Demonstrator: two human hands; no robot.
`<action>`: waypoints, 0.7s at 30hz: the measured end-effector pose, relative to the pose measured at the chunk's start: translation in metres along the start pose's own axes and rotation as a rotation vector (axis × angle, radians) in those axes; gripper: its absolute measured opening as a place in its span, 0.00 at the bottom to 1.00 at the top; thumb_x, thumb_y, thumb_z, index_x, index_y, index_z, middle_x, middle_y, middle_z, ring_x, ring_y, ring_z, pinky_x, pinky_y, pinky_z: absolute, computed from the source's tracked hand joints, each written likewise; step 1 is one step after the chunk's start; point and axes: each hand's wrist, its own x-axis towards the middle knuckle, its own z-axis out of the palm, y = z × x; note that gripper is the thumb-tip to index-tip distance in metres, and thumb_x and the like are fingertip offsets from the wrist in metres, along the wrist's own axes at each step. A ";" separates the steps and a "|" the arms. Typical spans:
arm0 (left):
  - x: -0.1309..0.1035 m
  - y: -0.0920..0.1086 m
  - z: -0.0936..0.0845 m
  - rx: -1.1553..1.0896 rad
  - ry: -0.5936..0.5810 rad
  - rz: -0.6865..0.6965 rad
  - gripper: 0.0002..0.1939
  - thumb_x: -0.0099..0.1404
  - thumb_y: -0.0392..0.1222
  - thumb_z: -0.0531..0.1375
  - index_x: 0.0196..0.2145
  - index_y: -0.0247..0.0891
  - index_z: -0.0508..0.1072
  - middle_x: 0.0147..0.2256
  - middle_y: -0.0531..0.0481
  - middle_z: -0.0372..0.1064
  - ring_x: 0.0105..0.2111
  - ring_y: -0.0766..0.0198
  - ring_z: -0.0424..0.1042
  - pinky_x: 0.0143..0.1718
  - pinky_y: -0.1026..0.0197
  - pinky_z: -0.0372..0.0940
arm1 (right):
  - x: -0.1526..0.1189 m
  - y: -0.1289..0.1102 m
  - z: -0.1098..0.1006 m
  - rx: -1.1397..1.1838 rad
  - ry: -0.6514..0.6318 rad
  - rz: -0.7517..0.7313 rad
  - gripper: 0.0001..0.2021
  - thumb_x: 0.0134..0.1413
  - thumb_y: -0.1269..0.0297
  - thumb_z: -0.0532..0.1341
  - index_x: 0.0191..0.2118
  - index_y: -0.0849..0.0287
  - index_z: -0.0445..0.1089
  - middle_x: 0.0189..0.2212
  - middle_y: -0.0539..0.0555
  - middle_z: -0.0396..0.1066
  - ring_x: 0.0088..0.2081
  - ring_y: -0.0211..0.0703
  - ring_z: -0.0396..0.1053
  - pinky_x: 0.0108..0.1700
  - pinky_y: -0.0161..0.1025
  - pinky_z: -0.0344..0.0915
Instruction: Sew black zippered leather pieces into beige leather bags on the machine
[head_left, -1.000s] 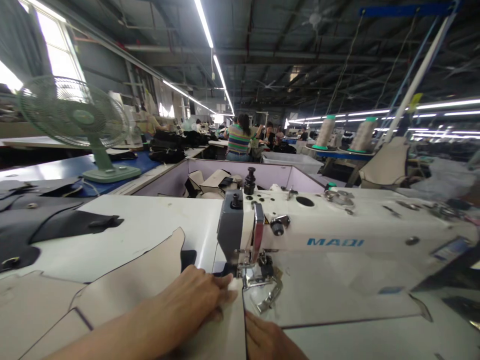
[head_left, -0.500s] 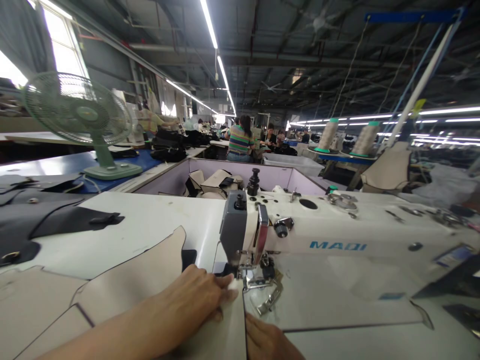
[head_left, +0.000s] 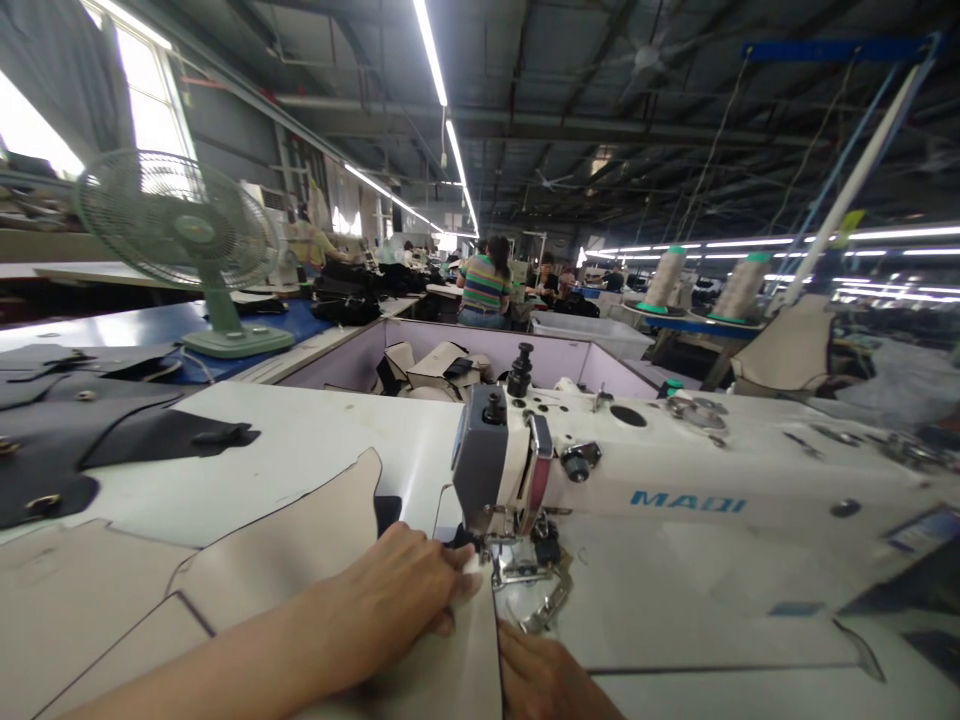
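Beige panel (head_left: 472, 660) beneath left hand (head_left: 409, 585) (grip unclear)

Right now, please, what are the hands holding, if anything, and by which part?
Left hand lies on the beige panel, right hand at its right edge; any grip is unclear.

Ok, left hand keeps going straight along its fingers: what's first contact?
Likely the shiny metal presser-foot assembly on the white, blue-lettered sewing machine, just ahead of the left hand; depth unclear.
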 end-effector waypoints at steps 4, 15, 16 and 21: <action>0.000 0.000 0.000 0.005 0.021 0.017 0.12 0.62 0.41 0.63 0.44 0.46 0.71 0.39 0.54 0.74 0.30 0.56 0.75 0.22 0.60 0.59 | -0.003 0.000 0.002 -0.001 -0.143 -0.002 0.12 0.63 0.74 0.53 0.31 0.64 0.70 0.25 0.58 0.70 0.32 0.44 0.70 0.39 0.35 0.70; 0.001 -0.003 -0.001 0.010 0.029 -0.004 0.12 0.64 0.40 0.62 0.46 0.48 0.71 0.38 0.54 0.73 0.26 0.59 0.73 0.20 0.61 0.53 | 0.005 0.001 -0.008 0.099 -0.031 0.056 0.12 0.64 0.75 0.50 0.38 0.65 0.71 0.33 0.62 0.73 0.35 0.44 0.72 0.44 0.37 0.71; 0.001 -0.004 -0.001 0.003 0.031 -0.004 0.12 0.64 0.40 0.61 0.46 0.48 0.71 0.38 0.54 0.73 0.26 0.59 0.73 0.21 0.62 0.53 | 0.005 0.001 -0.007 0.104 0.000 0.060 0.13 0.64 0.75 0.48 0.38 0.66 0.71 0.33 0.62 0.73 0.34 0.45 0.72 0.44 0.37 0.71; -0.002 -0.001 -0.003 -0.018 0.034 0.011 0.11 0.64 0.40 0.62 0.45 0.47 0.72 0.37 0.53 0.73 0.28 0.58 0.74 0.22 0.61 0.54 | -0.001 0.001 0.006 0.026 -0.002 0.041 0.11 0.66 0.69 0.52 0.43 0.63 0.72 0.27 0.58 0.73 0.32 0.43 0.73 0.40 0.34 0.72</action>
